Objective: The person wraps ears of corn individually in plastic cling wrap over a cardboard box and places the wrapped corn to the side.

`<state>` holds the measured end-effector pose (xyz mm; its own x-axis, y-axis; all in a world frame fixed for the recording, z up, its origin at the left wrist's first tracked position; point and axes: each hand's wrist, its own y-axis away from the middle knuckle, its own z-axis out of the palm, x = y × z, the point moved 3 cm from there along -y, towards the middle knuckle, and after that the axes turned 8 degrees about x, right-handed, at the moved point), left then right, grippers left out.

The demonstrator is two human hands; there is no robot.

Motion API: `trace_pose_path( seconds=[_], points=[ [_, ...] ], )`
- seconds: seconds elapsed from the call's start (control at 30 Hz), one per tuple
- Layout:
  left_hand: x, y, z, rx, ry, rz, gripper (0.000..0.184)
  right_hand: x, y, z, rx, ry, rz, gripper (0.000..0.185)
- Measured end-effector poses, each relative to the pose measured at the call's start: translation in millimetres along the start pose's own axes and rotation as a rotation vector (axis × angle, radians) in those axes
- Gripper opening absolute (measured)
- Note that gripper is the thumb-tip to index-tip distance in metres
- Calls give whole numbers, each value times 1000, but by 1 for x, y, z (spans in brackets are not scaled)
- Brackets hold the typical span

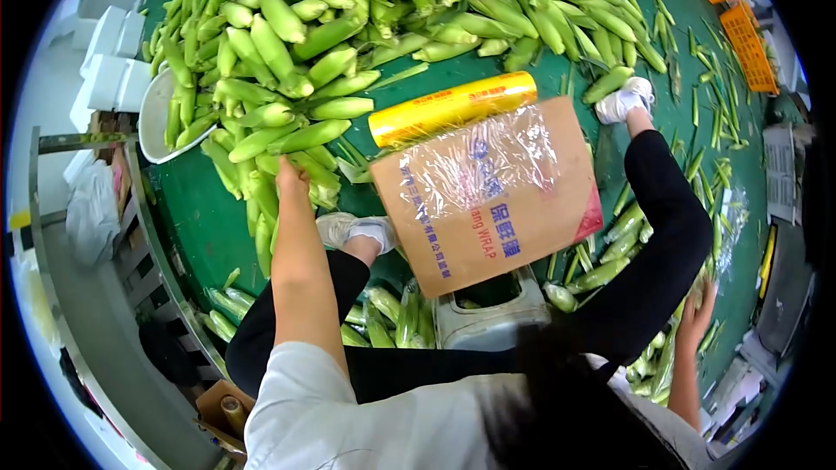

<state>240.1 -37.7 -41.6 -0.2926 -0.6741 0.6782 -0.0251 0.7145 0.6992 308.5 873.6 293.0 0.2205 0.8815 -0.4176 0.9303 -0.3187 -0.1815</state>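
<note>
At the near edge of the large pile of green, husked ears, my left hand point(292, 176) has its fingers curled against an ear of corn point(309, 136). Its fingertips are partly hidden among the ears. Far out to the right, my right hand point(694, 315) is closed around what looks like the tip of an ear of corn point(697, 290), mostly hidden by my hand. Between my legs, a cardboard box point(409, 235) carries a sheet of clear cling film point(488, 165) across its top. Behind the box lies a yellow roll of cling film point(455, 108).
Under the box stands a grey plastic stool point(483, 326). Film-wrapped ears point(405, 313) lie around it. A white basin point(157, 122) sits at the left of the pile, beside a metal-framed rack point(131, 200). Orange crates point(749, 48) stand at the far right, near loose husk leaves point(716, 104).
</note>
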Motion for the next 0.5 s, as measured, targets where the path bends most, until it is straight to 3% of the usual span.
trace_pose_path(
  seconds=[0.03,0.07,0.1,0.13,0.17,0.2,0.23,0.27,0.33,0.4,0.43,0.47,0.5],
  points=[
    [-6,17,15,-22,206,-45,43,-86,-56,35,-138,-16,-110,39],
    [-13,37,23,-40,414,-86,40,-132,-81,71,-111,-75,-130,29],
    [-21,86,32,-7,428,-23,42,-165,-91,113,-201,-162,68,26],
    [-35,142,44,30,450,44,44,-163,-94,165,-353,-200,38,30],
    [-52,183,55,36,337,375,45,-160,-89,222,-476,41,-28,42],
    [-65,221,60,50,212,702,47,-147,-77,286,-624,116,59,56],
    [-73,252,64,-113,60,906,48,-199,-59,289,-591,214,82,58],
    [-75,281,63,-275,-104,1101,50,-242,-43,275,-542,100,-3,60],
    [-63,328,60,-604,-785,1111,53,-231,-29,322,-602,99,-64,50],
    [-61,343,62,-794,-1218,1208,59,-204,-27,350,-664,-46,-58,44],
    [-59,345,64,-887,-1441,1248,62,-195,-27,344,-812,-429,194,34],
    [-57,346,64,-907,-1441,1404,64,-217,-30,298,-872,-631,506,23],
    [-61,342,64,-917,-1426,1566,66,-207,-34,301,-683,-848,328,21]
  ],
)
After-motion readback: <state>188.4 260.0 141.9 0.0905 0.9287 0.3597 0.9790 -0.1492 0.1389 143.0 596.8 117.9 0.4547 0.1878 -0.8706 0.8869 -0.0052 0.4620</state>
